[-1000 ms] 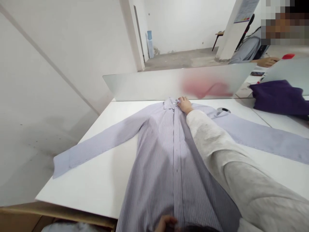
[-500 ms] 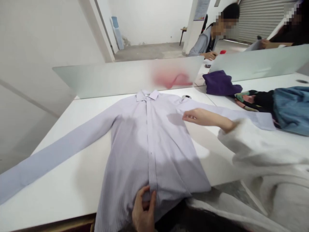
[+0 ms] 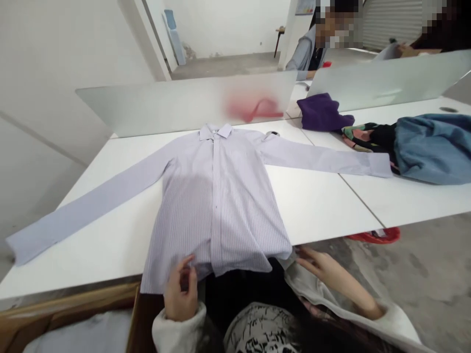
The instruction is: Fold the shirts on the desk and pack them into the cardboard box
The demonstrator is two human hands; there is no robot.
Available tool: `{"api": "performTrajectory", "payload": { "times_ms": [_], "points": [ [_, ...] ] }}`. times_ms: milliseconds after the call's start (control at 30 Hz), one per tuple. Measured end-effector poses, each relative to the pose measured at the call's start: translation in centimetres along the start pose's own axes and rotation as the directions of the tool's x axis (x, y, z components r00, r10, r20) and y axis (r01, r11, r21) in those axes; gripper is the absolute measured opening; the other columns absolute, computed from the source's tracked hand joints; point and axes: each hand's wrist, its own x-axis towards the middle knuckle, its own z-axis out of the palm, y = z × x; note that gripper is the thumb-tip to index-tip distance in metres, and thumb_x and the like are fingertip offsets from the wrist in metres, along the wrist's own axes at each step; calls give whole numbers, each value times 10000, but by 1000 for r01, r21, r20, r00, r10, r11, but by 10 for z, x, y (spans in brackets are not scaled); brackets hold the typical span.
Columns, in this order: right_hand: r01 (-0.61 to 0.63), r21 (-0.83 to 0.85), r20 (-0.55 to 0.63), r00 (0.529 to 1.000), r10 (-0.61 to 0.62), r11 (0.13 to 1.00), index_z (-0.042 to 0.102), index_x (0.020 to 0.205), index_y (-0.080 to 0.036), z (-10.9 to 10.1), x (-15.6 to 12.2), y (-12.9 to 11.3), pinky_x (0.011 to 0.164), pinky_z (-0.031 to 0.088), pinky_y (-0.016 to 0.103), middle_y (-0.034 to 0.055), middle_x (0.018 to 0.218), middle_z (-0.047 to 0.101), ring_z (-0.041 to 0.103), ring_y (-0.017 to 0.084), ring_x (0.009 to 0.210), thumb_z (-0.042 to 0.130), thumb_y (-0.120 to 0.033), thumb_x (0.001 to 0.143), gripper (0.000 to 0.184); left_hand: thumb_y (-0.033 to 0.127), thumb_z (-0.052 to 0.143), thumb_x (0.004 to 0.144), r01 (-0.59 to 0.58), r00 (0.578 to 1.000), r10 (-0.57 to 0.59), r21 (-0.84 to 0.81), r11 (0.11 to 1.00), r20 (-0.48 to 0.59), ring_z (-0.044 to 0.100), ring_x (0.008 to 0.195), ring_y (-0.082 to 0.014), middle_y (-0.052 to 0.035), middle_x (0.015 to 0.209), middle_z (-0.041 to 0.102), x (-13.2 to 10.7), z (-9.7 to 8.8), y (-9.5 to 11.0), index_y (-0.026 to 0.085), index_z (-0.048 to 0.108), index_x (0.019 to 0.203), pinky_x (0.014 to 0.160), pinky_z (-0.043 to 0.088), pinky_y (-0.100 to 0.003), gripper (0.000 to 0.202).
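Note:
A pale lilac pinstriped long-sleeved shirt (image 3: 217, 196) lies buttoned and face up on a white table (image 3: 312, 206), its collar toward the far side and both sleeves spread wide. My left hand (image 3: 181, 289) is at the near hem, fingers apart and touching the cloth's edge. My right hand (image 3: 324, 274) hangs just past the hem's right corner, its fingertips next to the fabric, holding nothing.
A frosted partition (image 3: 165, 105) runs along the table's far side. To the right lie a purple cloth (image 3: 324, 113), a patterned cloth (image 3: 368, 137) and a denim garment (image 3: 434, 149). A cardboard box (image 3: 66, 304) sits at lower left; a red basket (image 3: 375, 236) is on the floor. A seated person's sleeve (image 3: 305, 54) shows beyond the partition.
My right hand has come back from the shirt's right side to the near hem. My left hand has moved to the hem's left part. The view has shifted back, showing the whole shirt.

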Motion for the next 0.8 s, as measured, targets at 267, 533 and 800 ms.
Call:
{"api": "performTrajectory", "payload": {
  "times_ms": [267, 533, 800],
  "points": [
    [76, 436, -86, 995, -42, 897, 666, 1053, -184, 62, 21, 15, 997, 420, 426, 108, 1119, 678, 602, 276, 1071, 595, -584, 777, 492, 223, 470, 796, -154, 966, 216, 358, 921, -140, 384, 1334, -321, -170, 1353, 518, 5, -31, -36, 140, 560, 1222, 1115, 239, -544, 443],
    [50, 443, -173, 985, 31, 895, 684, 895, -174, 9, -4, 5, 861, 488, 375, 63, 873, 698, 619, 246, 887, 549, -612, 808, 466, 473, 481, 788, 230, 959, -159, 317, 920, -236, 610, 989, -279, -129, 1002, 666, 26, -56, -45, 141, 573, 1167, 993, 405, -471, 512],
    [46, 499, -219, 973, 74, 865, 700, 899, -198, -2, -5, 2, 742, 510, 319, 26, 786, 671, 602, 206, 768, 607, -588, 775, 420, 488, 428, 853, 229, 970, -150, 499, 836, -193, 554, 1086, -333, -137, 1002, 665, 20, -42, -31, 138, 535, 1198, 1091, 172, -605, 503]
  ]
}}
